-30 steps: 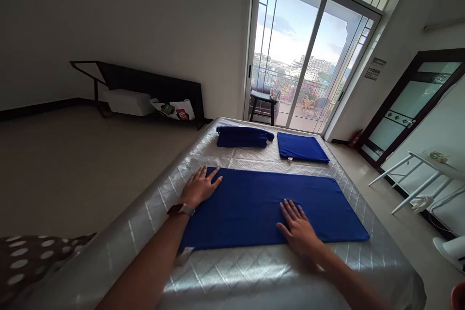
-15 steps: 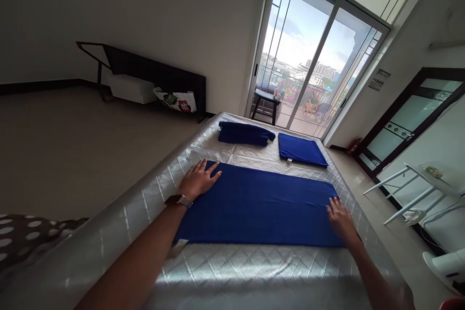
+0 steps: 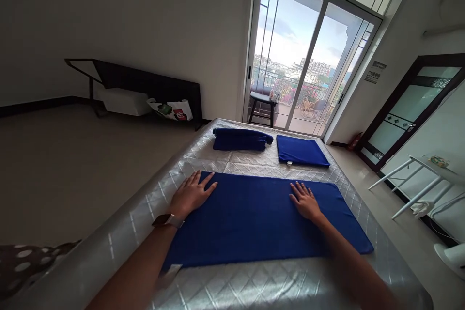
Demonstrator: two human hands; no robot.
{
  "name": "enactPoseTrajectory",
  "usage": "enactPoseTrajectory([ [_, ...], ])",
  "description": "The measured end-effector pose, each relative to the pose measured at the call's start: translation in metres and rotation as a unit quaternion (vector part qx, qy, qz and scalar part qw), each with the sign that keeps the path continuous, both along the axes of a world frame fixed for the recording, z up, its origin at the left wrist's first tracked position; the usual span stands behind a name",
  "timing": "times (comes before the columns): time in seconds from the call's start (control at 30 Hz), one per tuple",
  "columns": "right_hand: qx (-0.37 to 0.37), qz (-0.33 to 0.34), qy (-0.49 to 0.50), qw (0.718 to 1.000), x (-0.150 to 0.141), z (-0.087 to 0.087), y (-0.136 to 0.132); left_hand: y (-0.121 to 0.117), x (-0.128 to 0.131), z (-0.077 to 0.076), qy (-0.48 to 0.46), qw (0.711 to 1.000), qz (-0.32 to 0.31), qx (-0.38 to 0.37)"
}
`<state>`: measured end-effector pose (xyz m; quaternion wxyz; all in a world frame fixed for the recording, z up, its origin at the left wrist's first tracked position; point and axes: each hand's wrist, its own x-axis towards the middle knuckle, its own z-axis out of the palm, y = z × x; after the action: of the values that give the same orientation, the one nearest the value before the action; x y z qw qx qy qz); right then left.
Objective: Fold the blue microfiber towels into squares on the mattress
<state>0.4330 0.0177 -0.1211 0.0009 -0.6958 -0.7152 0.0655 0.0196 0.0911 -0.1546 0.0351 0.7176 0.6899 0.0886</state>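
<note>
A flat blue cloth (image 3: 254, 223), folded into a long rectangle, lies on the silvery quilted mattress (image 3: 247, 283). My left hand (image 3: 191, 194), with a watch on its wrist, rests fingers spread on the cloth's far left corner. Flat on the upper right part of the cloth lies my right hand (image 3: 305, 201), fingers stretched out. Neither hand grips anything. A small white tag (image 3: 173, 270) pokes out at the near left corner. Farther back on the mattress are a loosely rolled blue cloth (image 3: 241, 139) and a neatly folded blue square (image 3: 302, 150).
Brown polka-dot fabric (image 3: 29, 264) shows at the lower left. A dark bench (image 3: 145, 80) with a white box (image 3: 125, 101) and a printed bag (image 3: 170, 109) under it stands by the wall. Beyond the mattress are sliding glass doors (image 3: 290, 48); a white table (image 3: 428, 167) is at right.
My right hand has moved left from the cloth's right edge onto its surface. My left hand stays at the far left corner. The view has shifted slightly.
</note>
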Motion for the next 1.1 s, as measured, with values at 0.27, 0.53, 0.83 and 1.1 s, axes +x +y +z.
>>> enactPoseTrajectory([
  [0.27, 0.020, -0.177, -0.034, 0.983, 0.149, -0.007, 0.001, 0.006, -0.016, -0.013, -0.013, 1.000, 0.008, 0.001],
  [0.53, 0.021, -0.191, -0.023, 0.981, 0.146, -0.013, 0.004, 0.010, -0.026, -0.017, -0.003, 1.000, 0.007, 0.019],
  [0.83, 0.067, -0.186, -0.114, 0.974, 0.115, 0.011, 0.001, 0.001, -0.011, 0.007, -0.002, 1.000, 0.017, -0.023],
  [1.1, 0.092, 0.071, 0.004, 0.993, -0.070, 0.006, 0.014, -0.004, -0.008, 0.014, -0.008, 1.000, 0.000, -0.029],
])
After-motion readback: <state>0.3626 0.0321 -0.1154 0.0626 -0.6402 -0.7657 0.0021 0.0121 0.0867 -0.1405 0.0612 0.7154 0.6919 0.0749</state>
